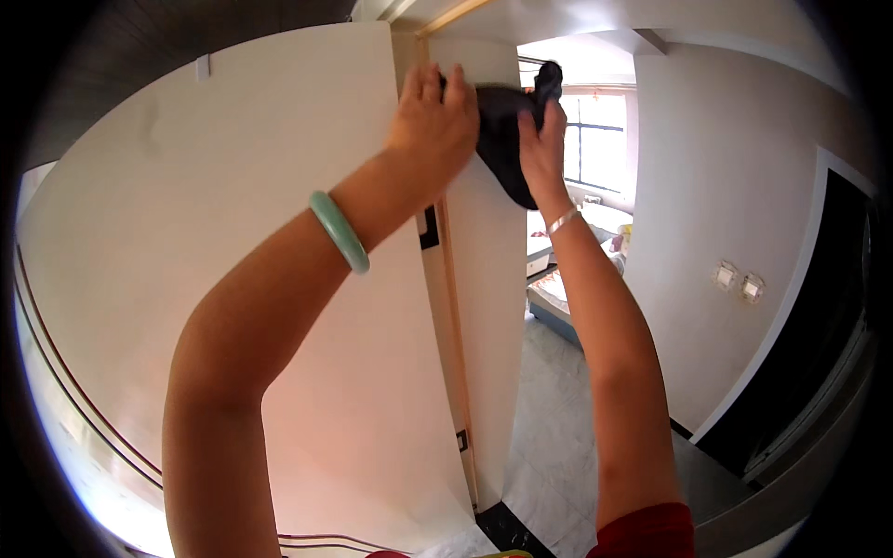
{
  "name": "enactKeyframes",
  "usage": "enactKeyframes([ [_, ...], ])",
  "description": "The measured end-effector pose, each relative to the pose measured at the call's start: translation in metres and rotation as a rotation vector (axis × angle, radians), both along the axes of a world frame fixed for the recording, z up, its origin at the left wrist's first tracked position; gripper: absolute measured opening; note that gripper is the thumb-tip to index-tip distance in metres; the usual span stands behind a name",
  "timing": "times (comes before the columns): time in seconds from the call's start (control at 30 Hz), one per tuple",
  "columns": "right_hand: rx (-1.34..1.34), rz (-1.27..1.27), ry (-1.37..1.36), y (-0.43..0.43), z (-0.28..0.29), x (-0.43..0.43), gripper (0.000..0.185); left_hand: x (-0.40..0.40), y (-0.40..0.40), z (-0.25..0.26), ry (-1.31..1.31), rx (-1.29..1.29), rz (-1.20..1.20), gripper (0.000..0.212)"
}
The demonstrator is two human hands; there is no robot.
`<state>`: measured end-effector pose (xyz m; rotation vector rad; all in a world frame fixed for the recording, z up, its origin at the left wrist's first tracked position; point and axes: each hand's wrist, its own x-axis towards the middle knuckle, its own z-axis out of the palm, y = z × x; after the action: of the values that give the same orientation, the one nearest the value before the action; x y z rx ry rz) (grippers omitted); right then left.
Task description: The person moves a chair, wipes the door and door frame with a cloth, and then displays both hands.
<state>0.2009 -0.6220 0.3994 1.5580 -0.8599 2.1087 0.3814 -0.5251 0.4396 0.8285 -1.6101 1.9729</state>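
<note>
Both my arms are raised towards the upper end of a white wall edge beside a door opening. A black cloth (504, 132) hangs between my hands, its lower part drooping in a rounded fold. My right hand (544, 150) grips it, with a bunched end sticking up above the fingers. My left hand (434, 115), above a green bangle (339, 231), is at the cloth's left edge, its fingers raised and slightly blurred; whether they hold the cloth is hidden. Behind that hand is the edge of a pale door panel (349, 363).
A wooden strip (453, 307) runs down the door frame. Beyond the opening are a bed (558, 296), a barred window (596, 143) and a marbled tile floor (551, 418). Wall switches (725, 276) and a dark doorway (788, 349) are on the right.
</note>
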Motion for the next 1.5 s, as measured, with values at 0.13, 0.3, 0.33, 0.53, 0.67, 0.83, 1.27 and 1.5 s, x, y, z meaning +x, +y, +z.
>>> enactKeyframes([
  [0.13, 0.159, -0.412, -0.044, -0.043, 0.031, 0.011, 0.048, -0.007, 0.007, 0.022, 0.052, 0.237, 0.422, 0.059],
  [0.3, 0.325, -0.118, 0.043, -0.068, 0.083, -0.051, 0.023, -0.024, 0.002, 0.032, -0.027, 0.496, 0.566, 0.077],
  [0.33, 0.321, -0.111, 0.047, -0.076, 0.086, -0.055, 0.023, -0.023, -0.003, 0.031, -0.020, 0.494, 0.572, 0.077],
  [0.53, -0.048, -0.716, 0.554, -0.054, 0.108, -0.048, 0.018, -0.005, -0.009, 0.031, -0.073, 0.304, 0.568, 0.076],
  [0.67, -0.301, -0.326, 0.418, -0.068, 0.135, -0.078, 0.025, -0.005, -0.007, 0.025, -0.094, 0.269, 0.406, 0.063],
  [0.83, -0.058, -0.556, 0.369, -0.056, 0.184, -0.081, 0.026, 0.003, -0.008, 0.022, -0.069, 0.233, 0.296, 0.056],
  [1.27, 0.138, -1.120, 0.398, 0.007, 0.175, -0.063, 0.027, -0.010, -0.018, 0.016, 0.015, 0.354, 0.364, 0.058],
  [1.5, 0.288, -1.586, 0.381, 0.149, 0.151, -0.125, 0.027, -0.013, -0.047, 0.010, 0.178, 0.380, 0.363, 0.064],
])
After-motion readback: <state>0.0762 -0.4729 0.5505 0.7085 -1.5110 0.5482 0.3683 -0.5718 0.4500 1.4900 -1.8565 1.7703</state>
